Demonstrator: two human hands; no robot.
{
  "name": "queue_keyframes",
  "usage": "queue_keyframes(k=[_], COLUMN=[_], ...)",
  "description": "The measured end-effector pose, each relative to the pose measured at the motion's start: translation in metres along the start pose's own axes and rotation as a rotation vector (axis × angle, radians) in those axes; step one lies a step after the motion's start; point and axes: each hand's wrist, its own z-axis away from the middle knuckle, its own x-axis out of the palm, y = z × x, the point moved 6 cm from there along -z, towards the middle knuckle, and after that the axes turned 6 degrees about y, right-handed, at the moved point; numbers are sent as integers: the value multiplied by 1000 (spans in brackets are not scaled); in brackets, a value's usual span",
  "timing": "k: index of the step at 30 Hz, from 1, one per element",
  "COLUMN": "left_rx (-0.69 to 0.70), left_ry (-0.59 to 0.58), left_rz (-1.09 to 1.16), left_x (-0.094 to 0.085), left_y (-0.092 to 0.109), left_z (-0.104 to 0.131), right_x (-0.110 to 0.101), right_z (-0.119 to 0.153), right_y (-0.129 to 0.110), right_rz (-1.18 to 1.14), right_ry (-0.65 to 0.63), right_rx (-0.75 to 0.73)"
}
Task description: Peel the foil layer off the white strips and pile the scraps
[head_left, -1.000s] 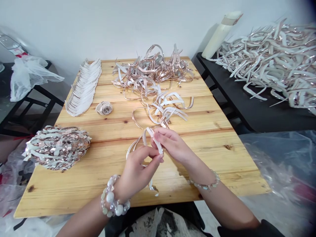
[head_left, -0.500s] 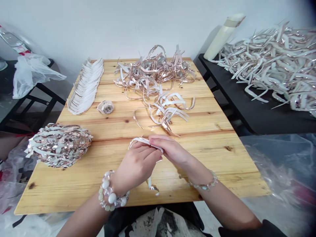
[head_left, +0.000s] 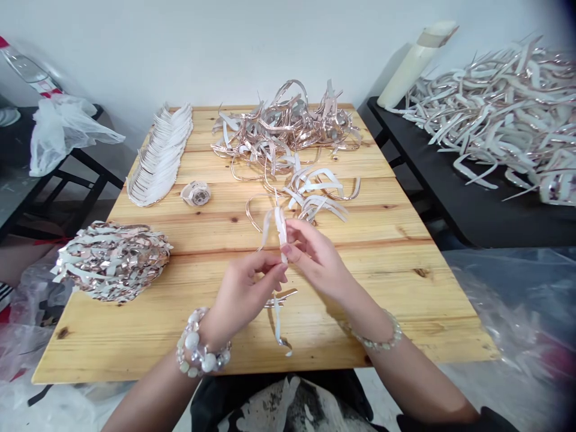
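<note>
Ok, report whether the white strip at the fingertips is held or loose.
Held: the right hand grips the white strip between thumb and fingers, and the left hand pinches it just below.

Bench (head_left: 382, 312) is knotty wood, pretty smooth with a slight sheen. The strip (head_left: 281, 228) in the hands (head_left: 318, 259) looks matt, kinda papery. Tangled pile (head_left: 288, 125) along the far edge is glossy, metallic-looking stuff mixed with duller faces. Bundle (head_left: 112, 262) by the left edge is rough and foil-shiny. Stacked strips (head_left: 162, 157) near the far left corner: mostly matt, paper or plastic, can't tell which.
</note>
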Motion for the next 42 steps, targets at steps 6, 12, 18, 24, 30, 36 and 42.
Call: queue_keyframes(k=[6, 12, 18, 24, 30, 36, 42], left_rx=[-113, -69, 87, 297, 267, 243, 247], left_ry=[35, 67, 86, 110, 56, -18, 63], left_rz=[224, 216, 25, -221, -179, -177, -218], left_x=[-1, -2, -5, -6, -1, 2, -1], left_y=[-4, -4, 0, 11, 11, 11, 9], left_z=[-3, -5, -4, 0, 2, 0, 0], right_x=[-12, -5, -7, -7, -9, -12, -6], right_z=[1, 3, -1, -2, -2, -5, -2], right_y=[-4, -27, -25, -16, -20, -17, -17], right_rz=[12, 208, 185, 107, 109, 142, 159], right_ry=[158, -118, -183, -154, -226, -181, -137], right_rx=[-131, -362, -311, -232, -272, -219, -277])
